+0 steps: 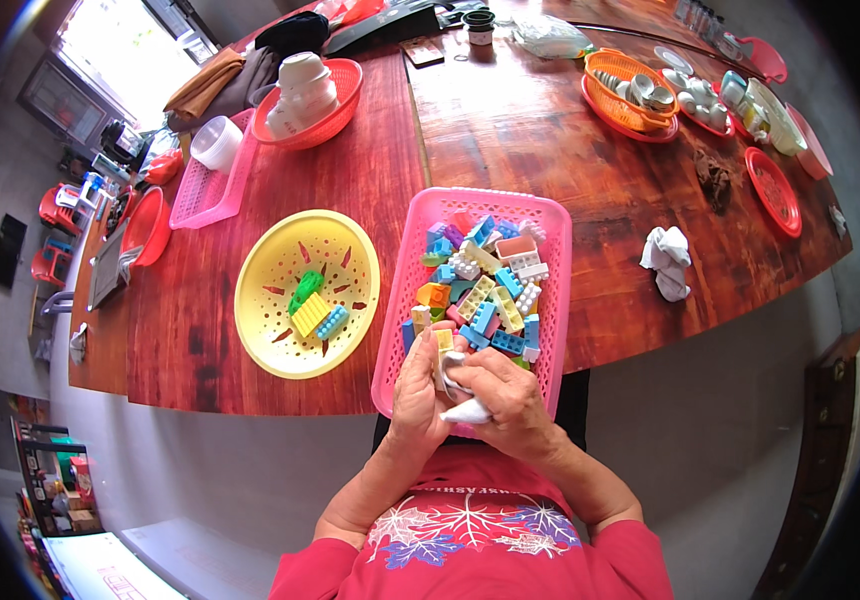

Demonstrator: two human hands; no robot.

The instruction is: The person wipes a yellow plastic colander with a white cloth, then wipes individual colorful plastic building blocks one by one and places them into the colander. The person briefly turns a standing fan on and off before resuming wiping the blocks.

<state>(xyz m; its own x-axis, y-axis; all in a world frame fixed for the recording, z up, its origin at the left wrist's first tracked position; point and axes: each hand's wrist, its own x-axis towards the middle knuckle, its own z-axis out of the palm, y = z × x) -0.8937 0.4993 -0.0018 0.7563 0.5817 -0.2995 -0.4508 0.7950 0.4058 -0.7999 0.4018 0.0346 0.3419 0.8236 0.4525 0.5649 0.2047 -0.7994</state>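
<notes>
Over the near end of a pink basket point(558, 300), my left hand point(416, 392) is closed around a pale yellow toy building block point(445, 341). My right hand point(502, 392) grips a white cloth point(468, 411) and presses it against the block; its fingers partly hide both. Many colourful building blocks point(478, 285) fill the basket, in blue, cream, orange, white and pink. To the left, a yellow colander point(260, 265) holds a green block point(305, 290), a yellow block point(311, 315) and a blue block point(332, 322).
A crumpled white cloth point(667, 262) lies on the wooden table point(610, 190) to the right. Farther back are an orange basket point(598, 64) of dishes and a red plate point(774, 192). At the far left stand a red basket point(345, 100) with white bowls and a pink tray point(212, 208).
</notes>
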